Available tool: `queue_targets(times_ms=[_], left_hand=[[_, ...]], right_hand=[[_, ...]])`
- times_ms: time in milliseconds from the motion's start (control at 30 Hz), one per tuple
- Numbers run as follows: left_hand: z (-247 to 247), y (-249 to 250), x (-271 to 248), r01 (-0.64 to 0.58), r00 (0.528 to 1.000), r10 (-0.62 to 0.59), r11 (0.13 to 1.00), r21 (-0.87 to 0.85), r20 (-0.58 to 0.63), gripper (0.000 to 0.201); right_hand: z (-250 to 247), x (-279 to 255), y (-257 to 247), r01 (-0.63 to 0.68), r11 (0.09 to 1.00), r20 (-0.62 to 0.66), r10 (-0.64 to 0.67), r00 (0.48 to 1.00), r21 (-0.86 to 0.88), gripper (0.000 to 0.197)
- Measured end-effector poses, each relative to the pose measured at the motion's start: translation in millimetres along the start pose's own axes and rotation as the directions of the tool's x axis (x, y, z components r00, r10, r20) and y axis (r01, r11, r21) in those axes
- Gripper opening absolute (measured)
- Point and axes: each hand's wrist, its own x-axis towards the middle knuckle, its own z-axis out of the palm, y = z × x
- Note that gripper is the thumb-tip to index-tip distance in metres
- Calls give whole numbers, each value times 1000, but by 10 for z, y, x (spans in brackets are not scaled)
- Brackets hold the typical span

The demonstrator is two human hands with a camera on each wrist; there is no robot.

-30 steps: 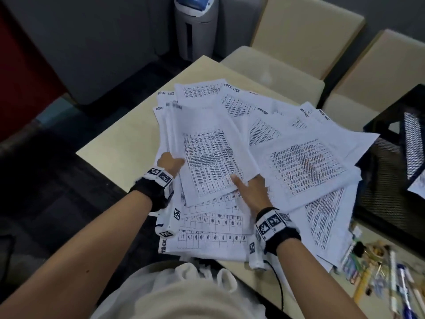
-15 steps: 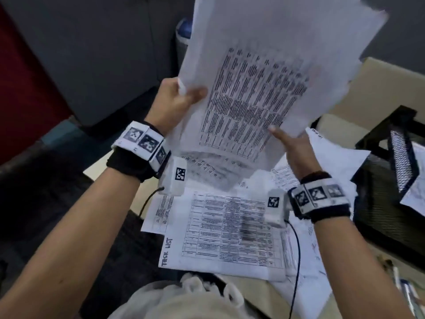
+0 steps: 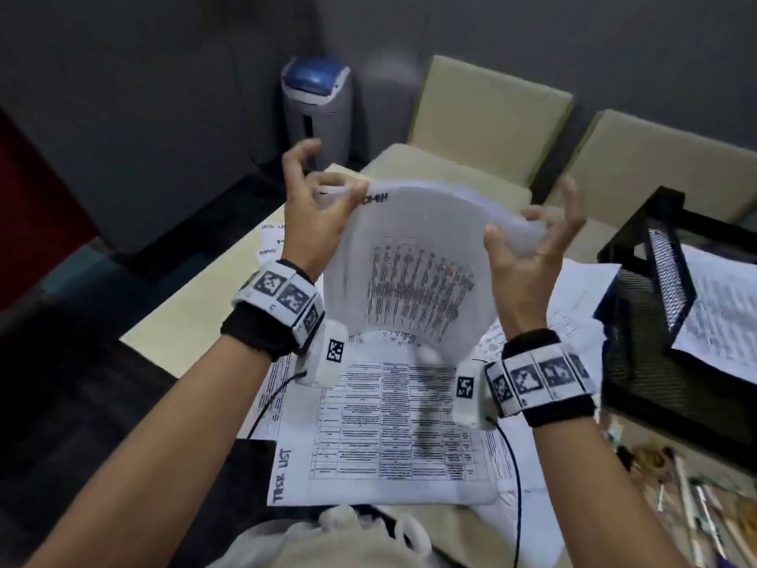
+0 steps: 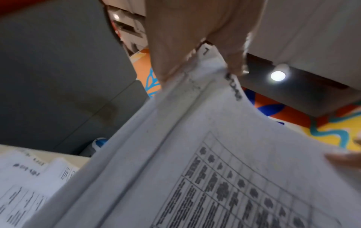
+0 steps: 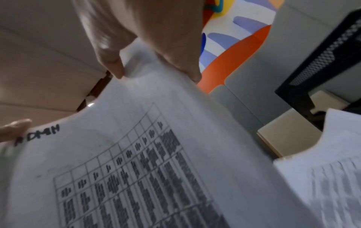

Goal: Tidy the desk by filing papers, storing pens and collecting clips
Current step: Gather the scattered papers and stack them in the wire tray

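Since half a second ago, both hands have drawn the white stack of printed table sheets (image 3: 413, 272) lower and closer together, so it now bows between them above the pale beige desk (image 3: 192, 317) instead of towering over the view.

On the left, the left hand (image 3: 311, 215) pinches the stack's upper left corner between thumb and fingers (image 4: 230, 50), a narrow grip holding the paper; its other fingers curl above, free of the sheets. The stack hangs upright in the air between the hands, its top edge arched and its lower edge blurred above a flat white "TASK LIST" sheet (image 3: 385, 440) lying on the desk.

The right hand (image 3: 528, 256) holds the upper right corner in a similar narrow grip, thumb in front and fingers (image 5: 181, 50) behind. Further right stands a black wire-mesh paper tray (image 3: 655, 321) with sheets in it, and in front of it a scatter of pens and clips (image 3: 692, 502) lies on the desk.
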Motion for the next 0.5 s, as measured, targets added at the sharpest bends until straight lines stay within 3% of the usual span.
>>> queue_targets(times_ms=[100,167,200,267,333,433,500], left_hand=[[14,-38,2,-247,968,249,944,219,19,35],[-15,-95,0,-304,952,294,884,356,83,21],[-34,-132,-17,-295,955,286,870,395,84,24],[-48,-195,-80,-169,986,162,928,331,48,45],[21,-235,-145,62,993,-78,982,181,84,60],[207,-346,-178,281,947,-305,940,194,105,44],[269,-336,-151,308,942,-327,931,197,71,30]], right_hand=[[40,81,-7,174,962,105,-154,982,-211,53],[17,95,-8,155,954,128,-125,984,-256,42],[3,75,0,130,961,109,-106,988,-244,42],[-15,20,34,46,987,42,-40,998,-153,46],[-11,-63,88,-130,991,16,130,991,6,51],[53,-171,202,-380,922,131,370,920,66,43],[46,-143,210,-393,918,105,387,916,49,38]])
